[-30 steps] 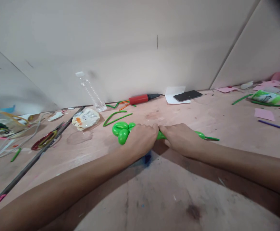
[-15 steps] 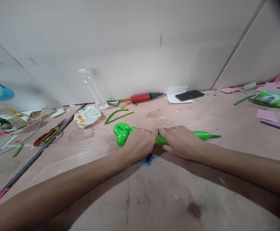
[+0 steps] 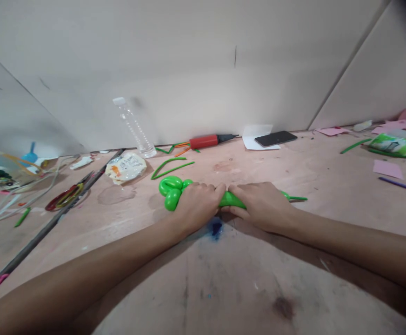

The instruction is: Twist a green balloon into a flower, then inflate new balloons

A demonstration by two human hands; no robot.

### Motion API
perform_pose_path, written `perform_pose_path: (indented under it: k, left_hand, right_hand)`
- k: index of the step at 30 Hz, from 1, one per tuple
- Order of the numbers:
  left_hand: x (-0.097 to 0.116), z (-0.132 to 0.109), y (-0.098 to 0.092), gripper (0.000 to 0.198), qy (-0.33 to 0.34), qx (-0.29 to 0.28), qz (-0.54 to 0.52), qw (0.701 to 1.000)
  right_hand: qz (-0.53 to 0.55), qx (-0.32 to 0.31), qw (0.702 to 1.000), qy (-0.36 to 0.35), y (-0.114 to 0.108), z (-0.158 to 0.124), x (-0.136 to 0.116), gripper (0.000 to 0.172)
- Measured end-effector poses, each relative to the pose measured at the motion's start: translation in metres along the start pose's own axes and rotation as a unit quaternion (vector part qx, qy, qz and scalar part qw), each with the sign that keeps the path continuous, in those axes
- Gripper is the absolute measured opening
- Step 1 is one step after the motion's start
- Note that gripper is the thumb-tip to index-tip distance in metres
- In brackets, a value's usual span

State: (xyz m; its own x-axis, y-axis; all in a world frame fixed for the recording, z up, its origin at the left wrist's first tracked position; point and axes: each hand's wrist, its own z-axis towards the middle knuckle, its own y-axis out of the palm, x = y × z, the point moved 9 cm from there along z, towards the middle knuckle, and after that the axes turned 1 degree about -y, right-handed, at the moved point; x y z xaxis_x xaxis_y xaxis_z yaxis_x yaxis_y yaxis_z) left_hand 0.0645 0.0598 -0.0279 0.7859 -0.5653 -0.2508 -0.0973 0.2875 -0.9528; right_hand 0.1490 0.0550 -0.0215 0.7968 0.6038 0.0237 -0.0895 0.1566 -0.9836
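A green modelling balloon (image 3: 233,200) runs crosswise just above the table, with both my hands wrapped round it. My left hand (image 3: 200,204) grips it beside a cluster of twisted round bubbles, which sticks out to the left. Close by, my right hand (image 3: 262,204) is closed over the long section, and a short stretch of balloon shows between the two hands. Past my right hand, the balloon narrows to a thin, uninflated tail pointing right. My palms and most of my fingertips are hidden.
Behind my hands lie a red balloon pump (image 3: 204,141), a dark phone (image 3: 276,138) on white paper and green uninflated balloons (image 3: 168,167). A clear plastic bottle (image 3: 136,130) leans on the wall. Scissors (image 3: 66,195) lie left, by the table seam. Pink paper (image 3: 388,169) is at right.
The balloon has shifted slightly left in my hands, and less of its right end shows. The gap between my hands has widened a little. At far left, the blue balloon has dropped lower.
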Motion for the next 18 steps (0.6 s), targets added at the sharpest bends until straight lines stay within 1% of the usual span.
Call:
perform_pose_path:
  k: [4, 7, 8, 10, 13, 16, 18]
  left_hand:
    - [0.002, -0.003, 0.002, 0.010, 0.010, -0.006, -0.003, 1.000]
    - [0.005, -0.004, 0.001, 0.012, 0.017, -0.011, -0.006, 1.000]
    - [0.006, -0.004, 0.000, 0.013, 0.018, -0.014, -0.008, 1.000]
    - [0.008, -0.005, -0.001, 0.014, 0.019, -0.020, -0.011, 1.000]
    - [0.009, -0.006, 0.000, 0.014, 0.018, -0.030, -0.015, 0.999]
    - [0.008, -0.005, 0.001, 0.016, 0.014, -0.036, -0.016, 0.999]
    - [0.007, -0.004, 0.002, 0.016, 0.010, -0.038, -0.015, 0.999]
  right_hand:
    - [-0.022, -0.034, 0.999, -0.027, 0.005, 0.001, -0.003, 0.030]
    - [-0.032, -0.071, 0.996, -0.044, 0.010, 0.000, -0.007, 0.017]
    - [-0.035, -0.080, 0.995, -0.049, 0.012, 0.000, -0.008, 0.015]
    - [-0.041, -0.088, 0.994, -0.053, 0.014, -0.001, -0.011, 0.019]
    - [-0.046, -0.083, 0.994, -0.045, 0.015, -0.001, -0.013, 0.020]
    - [-0.048, -0.062, 0.997, -0.028, 0.012, -0.001, -0.011, 0.015]
    - [-0.046, -0.045, 0.998, -0.020, 0.008, -0.001, -0.009, 0.022]
